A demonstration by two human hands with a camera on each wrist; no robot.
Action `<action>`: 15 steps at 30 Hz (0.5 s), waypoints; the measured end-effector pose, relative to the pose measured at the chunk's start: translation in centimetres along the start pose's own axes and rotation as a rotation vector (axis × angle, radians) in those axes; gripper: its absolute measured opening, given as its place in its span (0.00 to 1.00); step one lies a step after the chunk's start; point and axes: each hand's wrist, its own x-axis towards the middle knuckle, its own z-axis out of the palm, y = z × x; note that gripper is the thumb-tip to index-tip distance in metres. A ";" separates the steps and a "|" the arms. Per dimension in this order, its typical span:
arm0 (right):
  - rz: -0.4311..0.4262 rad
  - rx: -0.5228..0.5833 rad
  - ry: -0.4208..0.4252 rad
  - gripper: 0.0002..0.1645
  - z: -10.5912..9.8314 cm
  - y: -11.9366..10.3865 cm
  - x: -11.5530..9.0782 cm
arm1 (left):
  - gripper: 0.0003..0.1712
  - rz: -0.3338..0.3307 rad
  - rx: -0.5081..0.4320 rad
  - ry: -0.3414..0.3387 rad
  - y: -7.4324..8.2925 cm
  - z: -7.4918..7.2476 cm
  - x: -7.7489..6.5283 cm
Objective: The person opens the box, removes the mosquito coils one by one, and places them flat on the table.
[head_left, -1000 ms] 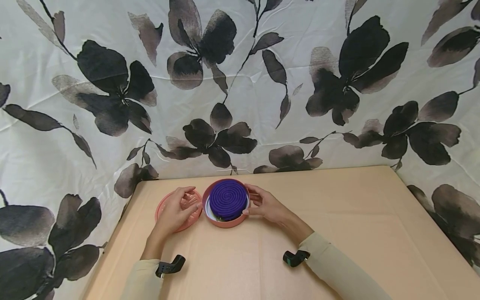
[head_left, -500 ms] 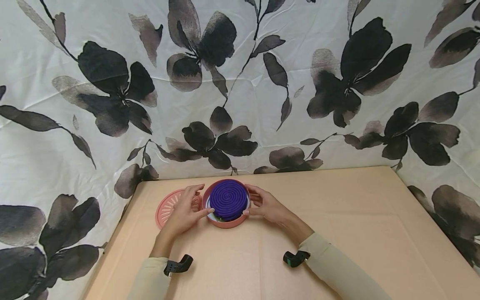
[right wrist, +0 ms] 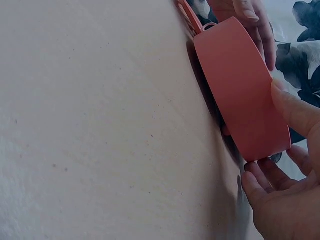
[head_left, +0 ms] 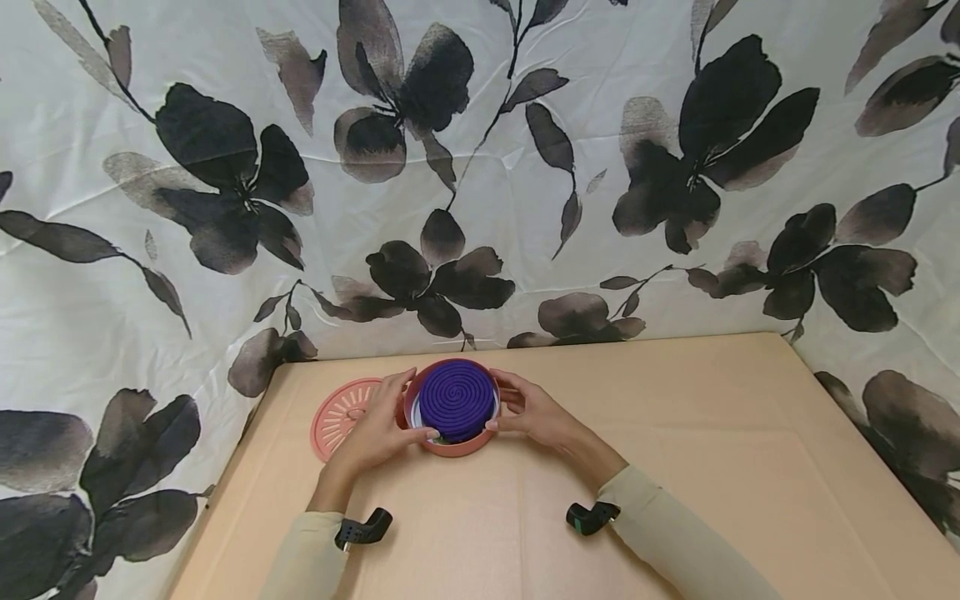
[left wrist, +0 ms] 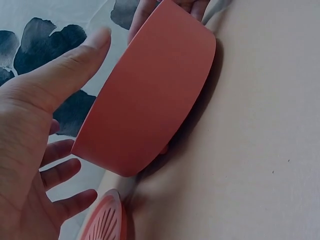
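Observation:
A round coral mosquito coil holder (head_left: 452, 451) stands near the table's back edge, its slotted lid (head_left: 337, 418) swung open to the left. Inside lies a purple spiral mosquito coil (head_left: 457, 400), with a white rim showing around it. My right hand (head_left: 538, 410) grips the holder's right side, thumb at the upper rim and fingertips around the lower edge, as the right wrist view shows. My left hand (head_left: 381, 432) is spread at the left side, partly over the lid. Its thumb reaches over the near rim by the coil; in the left wrist view its fingers (left wrist: 75, 202) are loosely bent beside the holder wall.
A pale wooden-toned table (head_left: 660, 433) extends to the right and toward me. Behind it hangs a white cloth (head_left: 540, 275) with dark flowers. A black wrist camera (head_left: 363, 527) is strapped to each wrist.
My left hand has moved right from over the lid to the holder's left side, uncovering more of the lid. My right hand and the holder have stayed put.

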 end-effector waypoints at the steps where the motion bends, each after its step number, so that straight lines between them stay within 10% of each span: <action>1: 0.000 -0.001 0.002 0.54 0.1 0.0 -0.1 | 0.65 -0.003 -0.002 -0.006 0.0 0.0 0.0; 15: 0.005 -0.005 0.034 0.53 1.1 0.0 -0.8 | 0.73 -0.023 0.037 -0.077 0.1 -0.2 -0.4</action>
